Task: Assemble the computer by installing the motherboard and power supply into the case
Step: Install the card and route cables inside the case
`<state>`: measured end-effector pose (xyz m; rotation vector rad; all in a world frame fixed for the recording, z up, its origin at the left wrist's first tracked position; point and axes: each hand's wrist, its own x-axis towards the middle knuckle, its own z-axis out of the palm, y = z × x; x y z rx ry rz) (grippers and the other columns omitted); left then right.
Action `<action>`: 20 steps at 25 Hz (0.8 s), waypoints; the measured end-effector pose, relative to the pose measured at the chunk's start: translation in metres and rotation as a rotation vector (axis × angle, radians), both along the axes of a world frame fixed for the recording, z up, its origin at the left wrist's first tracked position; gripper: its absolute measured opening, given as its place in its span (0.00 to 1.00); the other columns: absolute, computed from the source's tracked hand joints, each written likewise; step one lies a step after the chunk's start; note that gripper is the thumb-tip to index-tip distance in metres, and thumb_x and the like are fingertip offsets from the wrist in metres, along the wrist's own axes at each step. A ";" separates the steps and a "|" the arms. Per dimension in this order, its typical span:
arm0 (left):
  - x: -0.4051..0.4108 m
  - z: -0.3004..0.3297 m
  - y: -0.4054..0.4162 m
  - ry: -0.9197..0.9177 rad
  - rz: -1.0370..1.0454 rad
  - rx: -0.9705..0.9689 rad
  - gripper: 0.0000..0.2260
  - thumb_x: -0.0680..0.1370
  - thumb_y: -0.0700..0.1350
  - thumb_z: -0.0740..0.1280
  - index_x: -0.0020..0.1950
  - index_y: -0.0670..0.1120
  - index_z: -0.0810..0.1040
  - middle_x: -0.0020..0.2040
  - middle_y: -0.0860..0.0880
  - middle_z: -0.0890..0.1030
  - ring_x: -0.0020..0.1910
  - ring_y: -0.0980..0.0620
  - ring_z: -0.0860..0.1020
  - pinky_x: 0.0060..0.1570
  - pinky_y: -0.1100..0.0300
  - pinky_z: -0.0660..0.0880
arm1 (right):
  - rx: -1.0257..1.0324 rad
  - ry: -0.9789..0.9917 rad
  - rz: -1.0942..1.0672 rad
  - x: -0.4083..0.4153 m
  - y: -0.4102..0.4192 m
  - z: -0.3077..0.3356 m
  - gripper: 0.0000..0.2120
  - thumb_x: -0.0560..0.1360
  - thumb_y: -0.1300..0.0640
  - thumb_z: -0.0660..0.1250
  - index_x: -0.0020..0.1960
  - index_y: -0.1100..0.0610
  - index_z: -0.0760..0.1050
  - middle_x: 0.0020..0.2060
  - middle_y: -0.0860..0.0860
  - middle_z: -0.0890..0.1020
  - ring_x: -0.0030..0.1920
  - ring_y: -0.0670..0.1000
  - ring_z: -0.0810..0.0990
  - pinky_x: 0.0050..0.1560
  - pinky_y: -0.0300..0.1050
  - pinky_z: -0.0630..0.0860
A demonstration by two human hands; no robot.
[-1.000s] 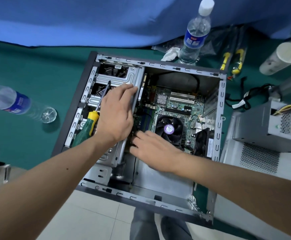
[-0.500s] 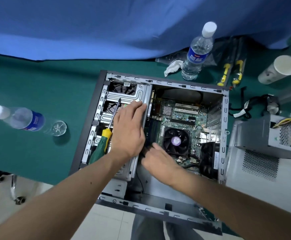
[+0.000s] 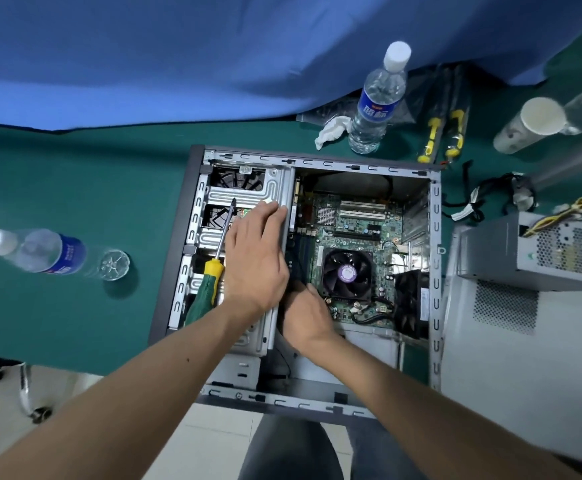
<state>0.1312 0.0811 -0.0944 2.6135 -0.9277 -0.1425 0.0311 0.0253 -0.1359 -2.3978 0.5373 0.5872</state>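
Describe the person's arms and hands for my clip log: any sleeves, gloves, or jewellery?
The left hand and right hand are bare: no gloves, rings, or watch visible. Both forearms are uncovered up to the frame edge, no sleeves showing. A small dark mark sits on the left forearm.

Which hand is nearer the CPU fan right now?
Right. The right hand sits just beside the CPU fan, at its near-left corner; the left hand rests further left on the drive cage.

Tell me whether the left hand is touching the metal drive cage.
Touching. The head view shows the left hand lying flat on the drive cage, fingertips at its right edge, with the screwdriver beside it.
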 end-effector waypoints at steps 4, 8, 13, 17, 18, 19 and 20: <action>-0.001 0.001 -0.001 -0.003 -0.001 0.006 0.27 0.71 0.39 0.57 0.71 0.45 0.69 0.69 0.47 0.70 0.70 0.48 0.65 0.70 0.41 0.62 | 0.049 0.015 -0.200 0.005 0.004 0.000 0.14 0.77 0.67 0.55 0.53 0.59 0.78 0.57 0.58 0.80 0.68 0.58 0.70 0.68 0.45 0.67; -0.002 0.001 -0.003 0.013 0.001 0.008 0.27 0.71 0.39 0.58 0.71 0.45 0.69 0.69 0.47 0.70 0.71 0.47 0.65 0.71 0.42 0.61 | 0.056 -0.013 -0.200 0.006 0.006 0.002 0.14 0.79 0.65 0.56 0.58 0.60 0.78 0.56 0.59 0.79 0.62 0.60 0.73 0.61 0.49 0.69; -0.002 0.000 -0.002 0.029 0.010 0.022 0.27 0.71 0.39 0.58 0.71 0.45 0.70 0.69 0.47 0.70 0.70 0.48 0.65 0.72 0.45 0.61 | 0.066 0.033 -0.128 0.005 0.001 0.001 0.14 0.80 0.64 0.55 0.60 0.59 0.76 0.54 0.59 0.75 0.52 0.62 0.79 0.52 0.50 0.74; 0.000 -0.004 0.000 0.021 0.012 0.014 0.26 0.72 0.38 0.58 0.70 0.45 0.70 0.69 0.47 0.70 0.69 0.48 0.66 0.71 0.45 0.61 | 0.089 0.040 0.016 -0.003 -0.007 0.014 0.18 0.78 0.68 0.52 0.64 0.63 0.73 0.59 0.60 0.75 0.60 0.61 0.75 0.61 0.52 0.73; 0.000 -0.005 -0.001 0.018 0.009 0.015 0.25 0.72 0.37 0.59 0.71 0.45 0.70 0.69 0.47 0.70 0.69 0.48 0.66 0.71 0.46 0.61 | 0.083 0.024 0.042 -0.008 -0.015 0.019 0.17 0.77 0.71 0.53 0.63 0.64 0.72 0.60 0.60 0.74 0.61 0.60 0.73 0.64 0.54 0.71; -0.001 -0.006 -0.002 0.017 0.007 0.017 0.25 0.73 0.37 0.60 0.71 0.45 0.70 0.69 0.47 0.70 0.68 0.48 0.66 0.72 0.47 0.60 | 0.054 -0.011 0.063 -0.014 -0.024 0.025 0.16 0.76 0.71 0.55 0.60 0.64 0.73 0.59 0.59 0.73 0.60 0.60 0.73 0.63 0.55 0.71; -0.002 -0.006 -0.003 0.019 0.010 0.019 0.24 0.74 0.36 0.61 0.71 0.45 0.70 0.69 0.47 0.70 0.68 0.48 0.66 0.72 0.48 0.60 | 0.009 -0.077 0.080 -0.020 -0.034 0.032 0.16 0.75 0.72 0.57 0.60 0.64 0.74 0.59 0.58 0.73 0.60 0.58 0.72 0.62 0.54 0.72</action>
